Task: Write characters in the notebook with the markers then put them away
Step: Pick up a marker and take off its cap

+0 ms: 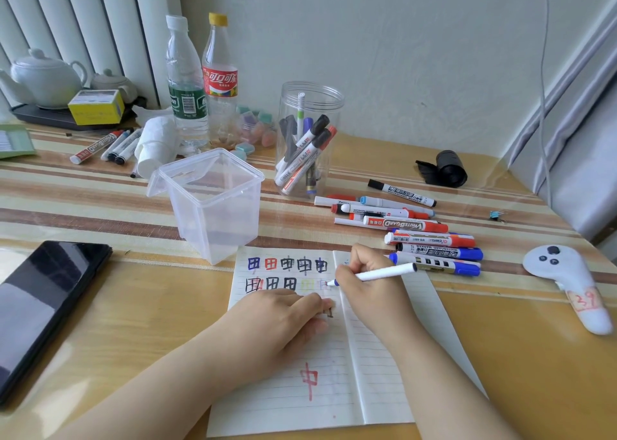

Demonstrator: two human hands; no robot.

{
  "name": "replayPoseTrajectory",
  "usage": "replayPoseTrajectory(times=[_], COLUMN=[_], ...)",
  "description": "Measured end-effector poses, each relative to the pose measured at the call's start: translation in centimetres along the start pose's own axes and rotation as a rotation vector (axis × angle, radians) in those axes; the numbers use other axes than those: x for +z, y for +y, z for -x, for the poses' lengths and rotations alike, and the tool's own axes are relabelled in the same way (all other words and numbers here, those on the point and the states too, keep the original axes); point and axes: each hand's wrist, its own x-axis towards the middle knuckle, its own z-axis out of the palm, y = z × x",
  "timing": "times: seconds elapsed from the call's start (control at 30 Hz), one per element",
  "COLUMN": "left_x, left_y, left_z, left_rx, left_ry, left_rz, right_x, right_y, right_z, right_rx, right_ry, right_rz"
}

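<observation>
An open lined notebook (384,366) lies at the front of the table, with two rows of coloured characters at the top of its left page and a red one lower down. My right hand (369,282) holds a thin white marker (384,272) whose blue tip touches the end of the second row. My left hand (283,319) rests flat on the left page, fingers curled, and covers part of a dark character. A heap of whiteboard markers (414,232) lies just beyond the notebook on the right. A round clear jar (310,106) behind them holds several markers.
An empty square clear tub (213,202) with its lid hinged open stands just behind the notebook. A black phone (43,306) lies at left, a white controller (567,279) at right. Two bottles (200,82), more markers (103,146), tissue and a teapot stand at the back left.
</observation>
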Motion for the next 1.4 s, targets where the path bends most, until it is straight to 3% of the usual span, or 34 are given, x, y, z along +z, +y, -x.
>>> replayPoseTrajectory(times=[0.3, 0.43, 0.53, 0.63, 0.97, 1.4], left_x=[-0.4, -1.4, -2.1, -2.4, -2.4, -2.0], left_y=[0.1, -0.1, -0.2, 0.0, 0.1, -0.4], left_z=[0.1, 0.0, -0.3, -0.3, -0.5, -0.5], left_rx=[0.012, -0.334, -0.445, -0.432, -0.414, -0.318], left_ry=[0.017, 0.11, 0.108, 0.067, 0.049, 0.067], left_rz=[-0.016, 0.366, 0.562, 0.596, 0.614, 0.486], right_x=[-0.1, -1.0, -1.3, -0.6, 0.3, 2.2], right_y=[-0.2, -1.1, -2.2, -2.5, -2.3, -2.6], right_z=[0.2, 0.4, 0.8, 1.0, 1.1, 1.1], right_rx=[0.032, 0.048, -0.005, -0.025, 0.003, 0.168], right_ry=[0.013, 0.062, -0.064, -0.133, -0.141, -0.146], right_rz=[-0.01, -0.237, -0.392, -0.424, -0.407, -0.405])
